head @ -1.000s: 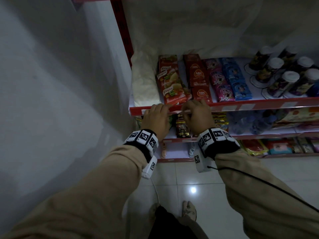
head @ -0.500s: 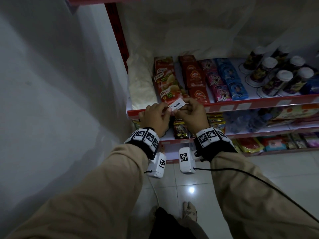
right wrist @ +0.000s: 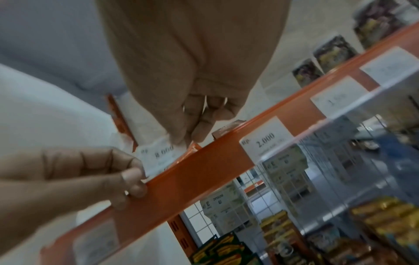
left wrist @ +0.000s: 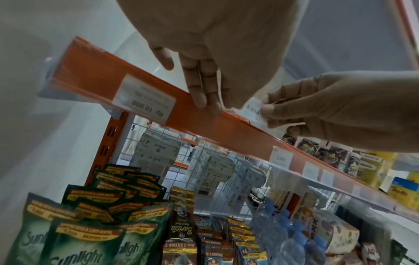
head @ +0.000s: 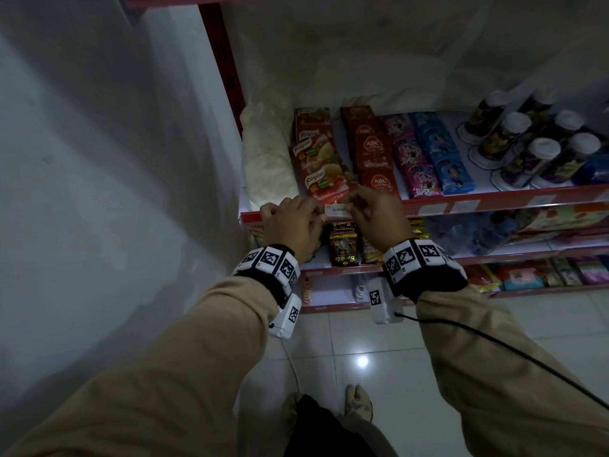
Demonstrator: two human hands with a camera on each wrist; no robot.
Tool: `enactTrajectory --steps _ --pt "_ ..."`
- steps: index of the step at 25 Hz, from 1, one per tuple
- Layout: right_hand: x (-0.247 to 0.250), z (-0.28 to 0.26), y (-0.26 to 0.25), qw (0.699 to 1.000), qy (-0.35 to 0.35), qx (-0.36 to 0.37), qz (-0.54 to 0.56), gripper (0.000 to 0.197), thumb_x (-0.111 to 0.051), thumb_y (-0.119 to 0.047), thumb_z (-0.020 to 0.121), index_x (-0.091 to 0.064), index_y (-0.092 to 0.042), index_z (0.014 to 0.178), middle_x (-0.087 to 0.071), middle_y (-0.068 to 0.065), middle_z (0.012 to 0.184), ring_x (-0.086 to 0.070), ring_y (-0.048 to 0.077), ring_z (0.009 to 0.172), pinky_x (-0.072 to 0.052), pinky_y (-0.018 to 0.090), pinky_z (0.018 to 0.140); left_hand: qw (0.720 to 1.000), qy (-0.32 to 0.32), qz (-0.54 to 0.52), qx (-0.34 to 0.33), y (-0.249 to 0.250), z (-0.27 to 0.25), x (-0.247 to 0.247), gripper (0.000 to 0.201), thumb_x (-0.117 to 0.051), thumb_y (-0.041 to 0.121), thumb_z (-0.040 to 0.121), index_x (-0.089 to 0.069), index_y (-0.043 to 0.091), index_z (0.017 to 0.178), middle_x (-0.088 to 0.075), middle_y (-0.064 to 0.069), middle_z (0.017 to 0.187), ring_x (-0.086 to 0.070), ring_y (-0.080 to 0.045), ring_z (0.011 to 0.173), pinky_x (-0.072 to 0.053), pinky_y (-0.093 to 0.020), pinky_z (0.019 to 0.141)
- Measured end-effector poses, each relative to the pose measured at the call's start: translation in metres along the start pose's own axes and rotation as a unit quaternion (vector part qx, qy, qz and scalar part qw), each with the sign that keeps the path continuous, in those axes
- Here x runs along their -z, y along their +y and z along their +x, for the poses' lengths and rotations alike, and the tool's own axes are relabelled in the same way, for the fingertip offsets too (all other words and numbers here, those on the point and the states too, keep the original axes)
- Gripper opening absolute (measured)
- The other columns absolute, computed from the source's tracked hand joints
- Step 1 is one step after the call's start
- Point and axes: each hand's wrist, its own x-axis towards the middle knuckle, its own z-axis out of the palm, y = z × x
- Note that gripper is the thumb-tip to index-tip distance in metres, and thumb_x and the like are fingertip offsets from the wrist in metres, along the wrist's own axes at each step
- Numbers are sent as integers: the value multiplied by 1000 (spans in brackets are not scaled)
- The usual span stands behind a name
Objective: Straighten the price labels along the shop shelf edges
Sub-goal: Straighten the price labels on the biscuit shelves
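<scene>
In the head view, a small white price label (head: 337, 210) is seen at centre frame, held against the red shelf edge (head: 494, 203) between the left hand (head: 291, 222) and the right hand (head: 375, 219). It sits above the strip rather than inside it, so this label is judged not yet seated. To the right along the same edge, three or four pale labels are seen lying flat in the strip; whether they are straight cannot be told.

In the left wrist view, the left hand's fingers (left wrist: 199, 84) are laid nearly straight and pressed together over the top of the strip at upper centre, while the label is pinched at right centre by the right hand. A label marked "Rp. 10.000" (left wrist: 145, 100) is seated in the strip at left, slightly askew to the frame.

In the right wrist view, the loose label, reading "8.000", is pinched at its upper corner by the right hand's fingers (right wrist: 181, 132), with the left fingertips curled on the strip's lip at lower left. A "2.000" label (right wrist: 264, 141) is already seated at centre right. Most of the shelf run is judged still to be checked.
</scene>
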Motion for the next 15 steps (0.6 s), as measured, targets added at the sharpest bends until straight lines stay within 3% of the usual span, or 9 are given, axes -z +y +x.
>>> enactTrajectory --steps 5,8,15 --pt "-2 -2 4 997 56 24 -55 11 -61 -15 88 -67 -16 96 -66 8 101 -53 28 100 -44 36 80 1000 -8 17 -6 1 -2 -2 27 -53 38 88 -54 29 114 -61 9 105 -51 -18 102 -22 -36 85" --pt "-7 -4 5 994 40 34 -96 13 -62 -13 85 -69 -15 96 -64 9 103 -51 32 102 -44 42 83 998 -8 56 -19 3 -1 -4 31 -52 38 90 -55 28 119 -60 4 107 -51 -22 103 -24 -38 86" --pt "-11 -6 8 977 -8 45 -209 26 -62 -24 83 -61 -15 108 -60 11 112 -48 33 107 -39 42 86 993 -13 118 -26 5 3 -9 20 -51 34 91 -65 30 107 -57 2 106 -50 -26 101 -28 -43 89"
